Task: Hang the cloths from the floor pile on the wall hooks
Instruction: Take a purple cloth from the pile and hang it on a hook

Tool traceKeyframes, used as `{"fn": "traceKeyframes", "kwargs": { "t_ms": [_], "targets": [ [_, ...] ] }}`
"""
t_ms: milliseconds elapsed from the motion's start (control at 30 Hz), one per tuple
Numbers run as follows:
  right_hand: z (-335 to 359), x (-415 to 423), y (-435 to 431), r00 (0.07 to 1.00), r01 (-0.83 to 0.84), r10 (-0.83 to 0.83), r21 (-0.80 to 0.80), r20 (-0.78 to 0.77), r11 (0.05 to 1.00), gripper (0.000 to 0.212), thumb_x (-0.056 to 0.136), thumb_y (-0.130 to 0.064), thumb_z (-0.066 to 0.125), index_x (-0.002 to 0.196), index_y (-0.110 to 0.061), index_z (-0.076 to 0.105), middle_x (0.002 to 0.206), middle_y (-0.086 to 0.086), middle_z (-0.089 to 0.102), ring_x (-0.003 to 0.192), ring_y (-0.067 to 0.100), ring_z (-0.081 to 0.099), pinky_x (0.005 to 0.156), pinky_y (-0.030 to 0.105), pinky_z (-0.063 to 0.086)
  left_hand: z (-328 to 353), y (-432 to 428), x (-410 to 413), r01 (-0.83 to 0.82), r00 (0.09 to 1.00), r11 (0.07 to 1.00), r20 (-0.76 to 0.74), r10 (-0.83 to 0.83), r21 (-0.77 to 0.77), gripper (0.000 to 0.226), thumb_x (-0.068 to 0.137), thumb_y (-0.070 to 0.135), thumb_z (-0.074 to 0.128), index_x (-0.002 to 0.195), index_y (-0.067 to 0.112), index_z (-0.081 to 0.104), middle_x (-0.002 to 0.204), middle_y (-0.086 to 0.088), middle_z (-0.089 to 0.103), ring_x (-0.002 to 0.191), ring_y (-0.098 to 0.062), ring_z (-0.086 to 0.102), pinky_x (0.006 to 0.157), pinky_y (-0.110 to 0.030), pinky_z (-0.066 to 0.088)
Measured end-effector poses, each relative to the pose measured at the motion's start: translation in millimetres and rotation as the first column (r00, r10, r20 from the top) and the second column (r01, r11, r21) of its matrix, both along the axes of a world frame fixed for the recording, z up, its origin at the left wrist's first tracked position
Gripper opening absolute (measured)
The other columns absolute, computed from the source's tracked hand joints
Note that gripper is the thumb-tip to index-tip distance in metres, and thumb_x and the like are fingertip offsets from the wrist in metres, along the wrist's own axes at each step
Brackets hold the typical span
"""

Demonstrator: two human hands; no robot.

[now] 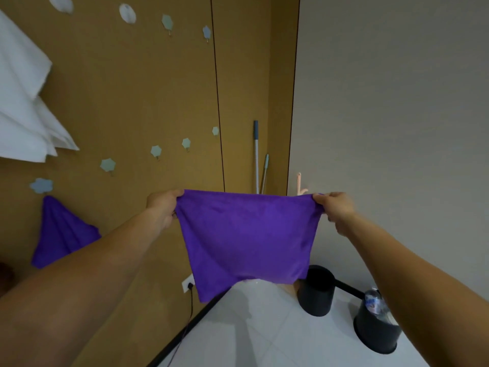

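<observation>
A white cloth (23, 102) is hanging in folds at the far left of the brown wall panel (132, 88), and below it a purple cloth (62, 234) is hanging in a point from a pale flower-shaped hook (41, 185). From that hook a lower row of hooks (156, 151) is climbing to the right across the panel, with an upper row of hooks (167, 22) running higher up. The left hand (164, 207) is reaching forward, its grip pinching the upper left corner of a stretched purple cloth (246, 239). This cloth is being held up in the air in front of the wall corner, pulled flat between both hands. Its lower edge is dangling over a white wall socket (188, 283) and the white tiled floor (264, 335). A dark cable (191, 305) is trailing down from the socket. Above the cloth's top edge two mop handles (256, 154) are leaning in the corner where the panel is meeting the grey wall (397, 102). The right hand (336, 210) is holding the upper right corner, its grip pinching bunched fabric between thumb and fingers. Under the right forearm a first black bin (316, 292) is standing on the floor just beside the cloth's lower right corner, and a second black bin (375, 329) is standing further right, holding a crumpled plastic bottle (373, 303)
</observation>
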State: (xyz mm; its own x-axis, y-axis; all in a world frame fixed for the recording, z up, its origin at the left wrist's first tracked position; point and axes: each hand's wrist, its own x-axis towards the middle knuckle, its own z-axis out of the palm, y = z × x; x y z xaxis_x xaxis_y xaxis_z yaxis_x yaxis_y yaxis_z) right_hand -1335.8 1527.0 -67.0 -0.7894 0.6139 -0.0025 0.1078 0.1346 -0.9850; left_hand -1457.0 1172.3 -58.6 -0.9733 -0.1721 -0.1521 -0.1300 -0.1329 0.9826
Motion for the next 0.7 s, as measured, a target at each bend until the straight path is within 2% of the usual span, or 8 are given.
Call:
{"fn": "traceKeyframes", "kwargs": {
  "t_ms": [67, 133, 200, 300, 400, 500, 633, 700],
  "targets": [
    [6, -1, -3, 1.000, -0.015, 0.015, -0.012, -0.022, 1.000, 0.017, 0.090, -0.019, 0.067, 0.086, -0.003, 0.062, 0.078, 0.006, 0.057, 0.062, 0.013, 0.047, 0.050, 0.023, 0.033, -1, -1, 0, -0.009, 1.000, 0.999, -0.006, 0.009, 0.041, 0.008, 0.089, 0.010, 0.060, 0.085, 0.016, 0.064, 0.085, -0.002, 0.064, 0.063, -0.012, 0.058, 0.047, -0.026, 0.046],
    [12, 0, -5, 0.999, -0.026, 0.025, -0.034, -0.048, 0.999, 0.015, 0.089, -0.017, 0.068, 0.090, -0.004, 0.061, 0.082, 0.007, 0.057, 0.068, 0.016, 0.049, 0.052, 0.024, 0.035, 0, -2, 1, -0.048, 0.998, 0.997, -0.025, 0.050, 0.067, 0.009, 0.088, 0.009, 0.059, 0.094, 0.012, 0.064, 0.089, -0.005, 0.065, 0.063, -0.013, 0.058, 0.042, -0.020, 0.047],
    [17, 1, -7, 0.995, -0.018, 0.012, -0.060, -0.097, 0.998, 0.015, 0.089, -0.013, 0.068, 0.099, -0.006, 0.058, 0.093, 0.008, 0.058, 0.075, 0.017, 0.053, 0.054, 0.023, 0.037, 1, -3, 1, -0.092, 0.995, 0.991, -0.040, 0.096, 0.094, 0.020, 0.085, 0.006, 0.062, 0.105, 0.006, 0.063, 0.094, -0.010, 0.065, 0.062, -0.015, 0.059, 0.042, -0.020, 0.048],
    [21, 2, -10, 0.986, -0.026, 0.014, -0.070, -0.164, 0.997, 0.032, 0.090, -0.009, 0.065, 0.120, -0.013, 0.055, 0.104, 0.009, 0.060, 0.075, 0.012, 0.056, 0.049, 0.015, 0.042, 5, -4, 5, -0.133, 0.989, 0.983, -0.048, 0.139, 0.123, 0.018, 0.080, 0.002, 0.065, 0.098, 0.004, 0.064, 0.087, -0.009, 0.067, 0.060, -0.016, 0.062, 0.041, -0.020, 0.048],
    [23, 1, -13, 0.986, -0.082, 0.070, -0.073, -0.153, 0.994, 0.026, 0.090, -0.003, 0.062, 0.116, -0.006, 0.063, 0.107, 0.008, 0.062, 0.081, 0.012, 0.056, 0.051, 0.010, 0.042, 6, -6, 9, -0.139, 0.988, 0.973, -0.041, 0.149, 0.182, 0.014, 0.077, -0.003, 0.065, 0.089, 0.003, 0.064, 0.082, -0.010, 0.065, 0.059, -0.017, 0.062, 0.040, -0.019, 0.048],
    [20, -1, -15, 0.985, -0.122, 0.113, -0.059, -0.131, 0.991, 0.026, 0.087, 0.002, 0.064, 0.113, 0.002, 0.064, 0.101, 0.009, 0.062, 0.071, 0.007, 0.053, 0.041, 0.004, 0.039, 9, -8, 15, -0.137, 0.987, 0.963, -0.049, 0.153, 0.233, 0.025, 0.071, -0.006, 0.059, 0.094, 0.005, 0.058, 0.074, -0.010, 0.057, 0.055, -0.019, 0.055, 0.041, -0.022, 0.048],
    [16, -3, -15, 0.970, -0.240, 0.240, 0.012, -0.049, 0.971, 0.031, 0.078, -0.003, 0.076, 0.107, -0.004, 0.067, 0.091, 0.006, 0.065, 0.072, 0.010, 0.058, 0.044, 0.008, 0.043, 9, -13, 26, -0.008, 0.998, 0.971, -0.060, 0.023, 0.240, 0.025, 0.076, -0.010, 0.045, 0.091, 0.007, 0.057, 0.076, -0.007, 0.049, 0.060, -0.017, 0.050, 0.049, -0.025, 0.047],
    [14, -8, -16, 0.950, -0.312, 0.311, 0.079, 0.034, 0.947, 0.034, 0.071, -0.007, 0.083, 0.101, -0.010, 0.067, 0.094, 0.006, 0.068, 0.077, 0.014, 0.064, 0.054, 0.016, 0.050, 8, -16, 31, 0.060, 0.997, 0.983, -0.055, -0.051, 0.176, 0.039, 0.079, -0.010, 0.042, 0.104, 0.013, 0.060, 0.089, -0.007, 0.056, 0.071, -0.017, 0.054, 0.053, -0.024, 0.051]
  ]
}}
